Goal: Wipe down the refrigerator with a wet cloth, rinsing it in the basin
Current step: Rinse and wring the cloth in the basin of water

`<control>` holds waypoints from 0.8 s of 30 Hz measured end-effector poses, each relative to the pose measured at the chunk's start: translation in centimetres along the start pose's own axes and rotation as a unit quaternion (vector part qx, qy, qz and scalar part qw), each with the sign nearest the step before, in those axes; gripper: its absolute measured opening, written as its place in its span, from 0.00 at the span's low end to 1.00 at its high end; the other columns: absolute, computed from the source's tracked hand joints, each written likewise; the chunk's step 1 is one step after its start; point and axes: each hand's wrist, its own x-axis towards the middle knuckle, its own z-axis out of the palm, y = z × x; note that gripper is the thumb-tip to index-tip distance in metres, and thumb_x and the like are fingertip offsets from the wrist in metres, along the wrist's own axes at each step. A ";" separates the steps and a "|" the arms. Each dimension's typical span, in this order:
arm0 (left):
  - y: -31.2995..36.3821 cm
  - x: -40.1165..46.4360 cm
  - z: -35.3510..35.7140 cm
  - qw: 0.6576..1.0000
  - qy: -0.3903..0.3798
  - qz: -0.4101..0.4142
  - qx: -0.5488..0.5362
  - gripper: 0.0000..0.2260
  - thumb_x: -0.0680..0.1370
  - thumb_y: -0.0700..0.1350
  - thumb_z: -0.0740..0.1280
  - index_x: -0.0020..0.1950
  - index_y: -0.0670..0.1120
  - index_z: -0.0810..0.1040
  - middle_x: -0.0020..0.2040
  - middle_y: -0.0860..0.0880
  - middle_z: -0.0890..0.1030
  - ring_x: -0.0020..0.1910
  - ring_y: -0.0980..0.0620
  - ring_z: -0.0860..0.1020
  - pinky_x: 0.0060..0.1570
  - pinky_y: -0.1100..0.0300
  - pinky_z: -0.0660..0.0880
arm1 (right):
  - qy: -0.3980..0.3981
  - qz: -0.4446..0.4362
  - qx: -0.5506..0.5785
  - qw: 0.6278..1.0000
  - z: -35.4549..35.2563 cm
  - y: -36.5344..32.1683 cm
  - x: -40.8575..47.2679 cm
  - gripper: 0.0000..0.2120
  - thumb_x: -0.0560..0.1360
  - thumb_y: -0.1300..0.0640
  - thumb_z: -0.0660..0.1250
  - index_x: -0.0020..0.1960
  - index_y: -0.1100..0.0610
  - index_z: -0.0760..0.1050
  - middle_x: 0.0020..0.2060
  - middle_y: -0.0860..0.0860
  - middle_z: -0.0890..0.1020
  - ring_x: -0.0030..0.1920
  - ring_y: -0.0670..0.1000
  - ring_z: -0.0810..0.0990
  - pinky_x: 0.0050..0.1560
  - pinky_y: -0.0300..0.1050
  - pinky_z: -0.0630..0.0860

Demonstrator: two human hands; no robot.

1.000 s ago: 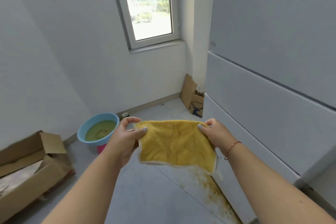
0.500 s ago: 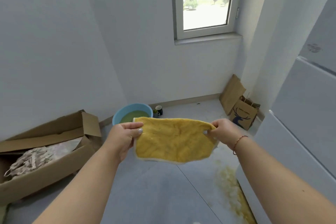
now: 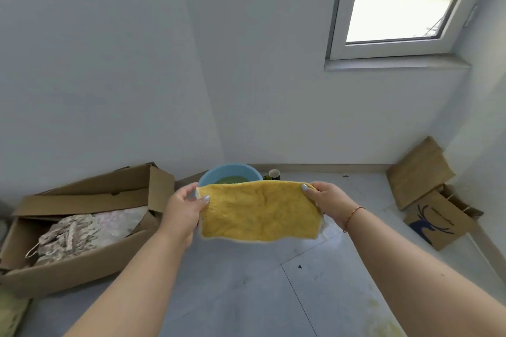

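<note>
Head view: one yellow cloth (image 3: 260,212) hangs stretched between two hands, its long axis running from 9 o'clock to 3 o'clock across the middle of the frame. The left hand (image 3: 184,206) pinches the cloth's upper left corner, thumb on the near face and the fingers curled behind it; the right hand (image 3: 327,201) pinches the upper right corner the same way. Neither hand is spread or idle.

The relation that matters: one blue basin (image 3: 229,174) sits on the floor at 12 o'clock from the cloth, directly beyond its top edge and partly hidden by it, with murky greenish water inside. It lies a little toward the left hand's side, so that hand is the nearer; I judge a rinse calls for carrying the cloth forward and down.

The refrigerator is not in view here. One dark cup (image 3: 273,174) stands just beside the basin at 3 o'clock. One open cardboard box (image 3: 82,230) lies at 9 o'clock, one brown paper bag (image 3: 438,220) at 3 o'clock.
</note>
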 end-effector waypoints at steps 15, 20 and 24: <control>2.3 25.0 -3.3 0.984 0.024 0.009 0.175 0.06 0.77 0.44 0.68 0.47 0.41 0.76 0.43 0.47 0.79 0.42 0.50 0.75 0.40 0.58 0.71 | 0.033 0.072 0.023 0.997 10.8 -6.2 22.6 0.19 0.79 0.47 0.60 0.47 0.62 0.78 0.40 0.55 0.76 0.44 0.54 0.74 0.49 0.48 0.73; 0.6 31.7 -3.0 0.971 0.009 -0.019 0.240 0.05 0.79 0.43 0.65 0.45 0.44 0.72 0.42 0.47 0.76 0.40 0.48 0.75 0.35 0.59 0.70 | 0.008 0.111 -0.059 0.992 13.1 -5.5 28.1 0.15 0.81 0.49 0.56 0.48 0.57 0.77 0.41 0.53 0.75 0.43 0.51 0.72 0.44 0.46 0.71; -1.6 35.8 -1.9 0.975 0.001 -0.118 0.186 0.04 0.79 0.36 0.63 0.46 0.43 0.70 0.40 0.42 0.77 0.33 0.49 0.77 0.26 0.61 0.76 | -0.016 0.121 -0.122 0.985 14.2 -3.7 32.3 0.14 0.81 0.51 0.55 0.40 0.52 0.72 0.34 0.49 0.71 0.35 0.47 0.68 0.35 0.40 0.66</control>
